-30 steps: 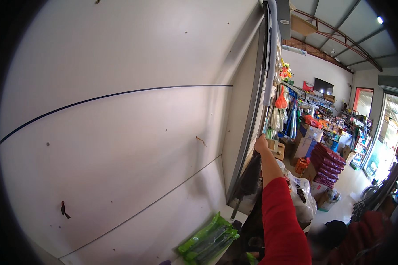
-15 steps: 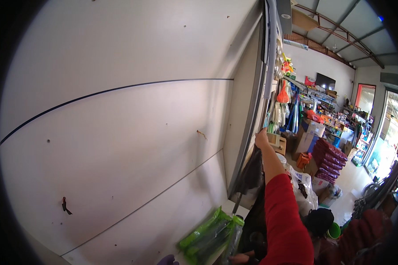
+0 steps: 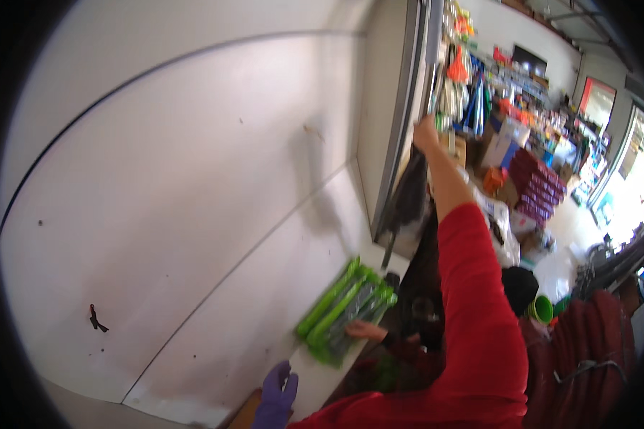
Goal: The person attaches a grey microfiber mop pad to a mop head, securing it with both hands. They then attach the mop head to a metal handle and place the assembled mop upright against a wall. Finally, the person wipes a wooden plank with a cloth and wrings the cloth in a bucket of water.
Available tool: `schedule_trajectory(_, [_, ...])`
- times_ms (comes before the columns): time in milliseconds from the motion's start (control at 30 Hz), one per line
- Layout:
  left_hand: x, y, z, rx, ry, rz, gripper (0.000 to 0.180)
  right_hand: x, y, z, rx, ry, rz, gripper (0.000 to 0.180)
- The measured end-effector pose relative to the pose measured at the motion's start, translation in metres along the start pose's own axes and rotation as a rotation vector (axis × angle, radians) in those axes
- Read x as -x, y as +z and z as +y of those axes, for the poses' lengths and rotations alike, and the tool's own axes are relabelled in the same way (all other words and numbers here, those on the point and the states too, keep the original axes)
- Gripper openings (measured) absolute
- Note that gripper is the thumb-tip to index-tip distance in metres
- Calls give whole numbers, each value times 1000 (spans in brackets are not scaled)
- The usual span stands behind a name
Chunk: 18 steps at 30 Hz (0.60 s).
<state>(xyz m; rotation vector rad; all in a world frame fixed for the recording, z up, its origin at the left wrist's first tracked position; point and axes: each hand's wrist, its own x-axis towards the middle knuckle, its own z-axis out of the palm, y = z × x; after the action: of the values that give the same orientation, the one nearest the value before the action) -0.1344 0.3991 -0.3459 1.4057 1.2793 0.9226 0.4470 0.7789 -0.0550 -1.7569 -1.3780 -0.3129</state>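
Note:
My right arm, in a red sleeve, reaches up and away. My bare right hand [image 3: 426,134] is closed beside the grey upright edge [image 3: 406,107] of a white panelled unit; what its fingers hold is hidden. Low in the view, my left hand [image 3: 275,397] wears a purple glove, its fingers raised and apart with nothing in them. Green-and-clear plastic packs [image 3: 347,307] with dark contents lie on the white bottom shelf [image 3: 315,232]. Another person's hand [image 3: 367,330], from a dark red cuff, rests on the packs' near side.
A dark strip [image 3: 96,319] pokes out of the white back panel [image 3: 193,179]. Right of the unit stand stacked maroon bundles [image 3: 537,186], cardboard boxes [image 3: 504,146] and a white plastic bag [image 3: 504,229]. A dark cap-like shape [image 3: 519,289] and a green bucket [image 3: 542,309] are nearer.
The view has tilted down. My gloved left hand shows more fully. The other person's hand now lies on the green packs, which appear flatter and more spread out on the shelf.

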Motion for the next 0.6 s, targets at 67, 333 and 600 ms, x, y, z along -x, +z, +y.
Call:
schedule_trajectory(67, [7,-2,-5,25,-29,41,41,-21,10,0,246,56,-149,70])
schedule_trajectory(333, [18,2,16,93,-254,23,44,-72,42,64,1464,-760,-183,29])
schedule_trajectory(600, [0,5,17,41,-249,-71,46,-84,-16,30,725,-370,5,33])
